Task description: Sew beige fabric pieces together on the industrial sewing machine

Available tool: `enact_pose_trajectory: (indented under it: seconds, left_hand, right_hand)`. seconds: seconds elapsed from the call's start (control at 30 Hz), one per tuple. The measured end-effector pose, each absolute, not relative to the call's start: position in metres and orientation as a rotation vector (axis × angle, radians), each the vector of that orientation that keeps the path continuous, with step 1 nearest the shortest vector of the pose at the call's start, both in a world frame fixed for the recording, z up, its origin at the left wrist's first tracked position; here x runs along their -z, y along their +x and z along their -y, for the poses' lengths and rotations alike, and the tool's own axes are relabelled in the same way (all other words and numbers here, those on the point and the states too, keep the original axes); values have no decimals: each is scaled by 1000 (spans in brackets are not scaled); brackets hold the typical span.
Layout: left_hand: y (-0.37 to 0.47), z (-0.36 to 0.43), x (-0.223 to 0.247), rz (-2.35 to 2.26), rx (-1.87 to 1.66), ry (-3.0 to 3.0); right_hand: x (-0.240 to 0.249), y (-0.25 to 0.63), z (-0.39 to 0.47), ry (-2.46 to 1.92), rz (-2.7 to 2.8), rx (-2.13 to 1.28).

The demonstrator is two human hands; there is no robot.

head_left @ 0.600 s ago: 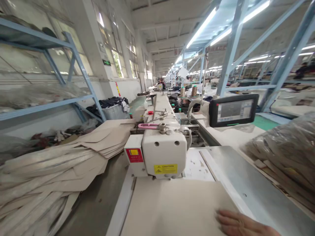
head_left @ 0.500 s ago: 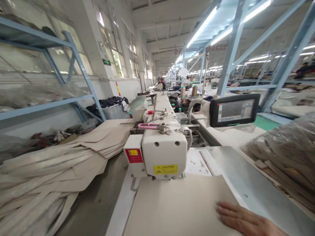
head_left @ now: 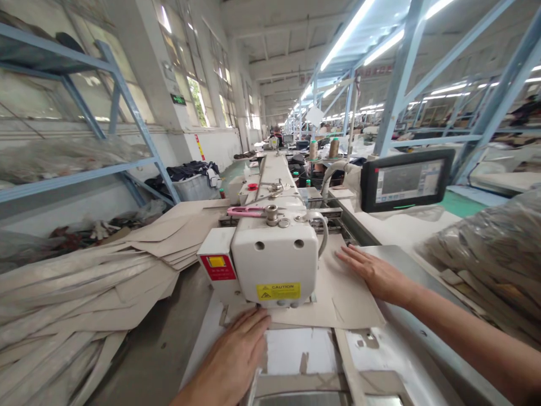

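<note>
Your left hand (head_left: 236, 352) lies flat at the near edge of the beige sheet (head_left: 342, 293), its fingers (head_left: 253, 327) extended close together and pressing down just under the front of the white sewing machine head (head_left: 274, 262). Your right hand (head_left: 374, 273) rests palm down on the same sheet to the right of the machine head, fingers slightly spread and pointing toward the machine. The sheet lies flat on the bench (head_left: 406, 361), running under the machine head, its near right corner over the metal plate. On top of the machine head sit pink thread snips (head_left: 245, 211). A touchscreen panel (head_left: 406, 180) stands behind your right hand, a plastic-wrapped bundle (head_left: 490, 254) lies at far right, and a pile of beige cut pieces (head_left: 93, 287) spreads out on your left.
</note>
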State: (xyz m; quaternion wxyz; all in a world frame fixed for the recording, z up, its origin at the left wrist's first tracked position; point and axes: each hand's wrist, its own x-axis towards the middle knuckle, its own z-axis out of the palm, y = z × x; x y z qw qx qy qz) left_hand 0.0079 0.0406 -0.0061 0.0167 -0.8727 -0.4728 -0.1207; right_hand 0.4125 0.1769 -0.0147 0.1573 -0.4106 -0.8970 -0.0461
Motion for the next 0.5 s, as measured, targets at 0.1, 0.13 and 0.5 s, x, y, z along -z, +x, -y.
enact_pose_trajectory:
  seconds: [0.1, 0.13, 0.5]
  left_hand:
    - [-27, -31, 20, 1324, 455, -2760]
    - [-37, -28, 23, 1297, 480, -2752]
    - [-25, -40, -14, 1564, 178, -2936]
  right_hand:
    - [10, 422, -121, -1220, 2539, 136]
    - [8, 421, -100, -1216, 2543, 125]
    - [12, 391, -51, -1081, 2561, 84]
